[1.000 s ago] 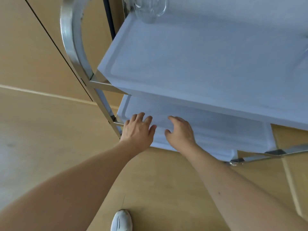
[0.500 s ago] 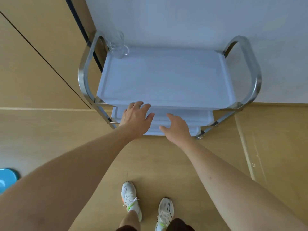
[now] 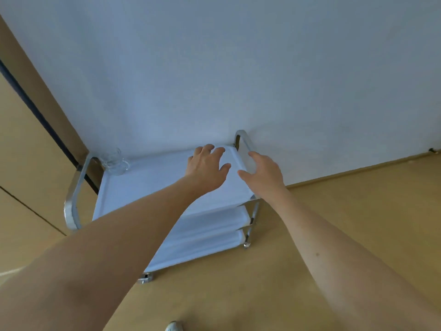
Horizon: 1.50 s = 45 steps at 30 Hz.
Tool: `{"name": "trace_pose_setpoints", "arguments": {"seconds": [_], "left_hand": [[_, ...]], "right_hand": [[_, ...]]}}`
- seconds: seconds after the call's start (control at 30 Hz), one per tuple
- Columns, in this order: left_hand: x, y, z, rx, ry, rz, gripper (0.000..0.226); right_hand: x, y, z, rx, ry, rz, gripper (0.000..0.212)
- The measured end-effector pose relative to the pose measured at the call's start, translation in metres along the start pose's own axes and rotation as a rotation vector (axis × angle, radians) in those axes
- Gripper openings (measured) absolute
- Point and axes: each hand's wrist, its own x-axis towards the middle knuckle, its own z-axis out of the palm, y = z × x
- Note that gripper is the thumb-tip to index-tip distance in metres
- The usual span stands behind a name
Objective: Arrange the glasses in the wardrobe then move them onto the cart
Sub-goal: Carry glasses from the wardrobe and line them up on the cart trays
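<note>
Both bare forearms reach forward from the near edge of the view toward the far right end of the cart. The left hand is held palm down over the top shelf, its fingers spread and only slightly bent, thumb out to the right; it holds nothing, and whether the fingertips touch the shelf cannot be told. The right hand is just beside it, at the shelf's right edge, fingers loosely extended toward the chrome handle at that end, thumb pointing left toward the other hand. It too grips nothing; contact with the handle or the shelf edge cannot be made out.

One clear glass stands upright at the far left corner of the top shelf, next to the left chrome handle and close to the white wall. It lies well apart from both hands, across the width of the shelf.

Two lower shelves show beneath the top one on the right side. The cart stands on a tan floor, with wooden panels to the left. The tip of a white shoe shows at the near edge.
</note>
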Motion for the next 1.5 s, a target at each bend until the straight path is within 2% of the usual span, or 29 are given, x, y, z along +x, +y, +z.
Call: {"name": "trace_pose_setpoints", "arguments": {"seconds": [0.27,0.43,0.67,0.83,1.0,1.1,1.27,1.5], "left_hand": [[0.096,0.101,-0.030,-0.044,0.052,0.364,0.056],[0.136,0.165,-0.040,-0.086,0.050,0.608,0.057],[0.152,0.259,-0.032,-0.165,-0.013,0.935,0.058],[0.143,0.334,-0.015,-0.233,-0.073,1.104,0.058],[0.129,0.420,0.012,-0.270,-0.094,1.254,0.058],[0.121,0.481,0.029,-0.294,-0.110,1.327,0.059],[0.114,0.580,0.062,-0.313,-0.156,1.372,0.058],[0.110,0.693,0.098,-0.342,-0.223,1.414,0.059]], "right_hand": [[0.016,0.035,-0.102,-0.140,0.228,0.159,0.073],[0.003,0.054,-0.152,-0.291,0.353,0.335,0.075],[-0.042,0.074,-0.200,-0.398,0.582,0.568,0.074],[-0.087,0.106,-0.229,-0.417,0.661,0.734,0.071],[-0.124,0.156,-0.271,-0.460,0.744,0.857,0.063],[-0.141,0.195,-0.302,-0.467,0.785,0.899,0.067],[-0.162,0.271,-0.356,-0.453,0.850,0.954,0.068],[-0.183,0.363,-0.418,-0.452,0.823,1.046,0.068]]}}
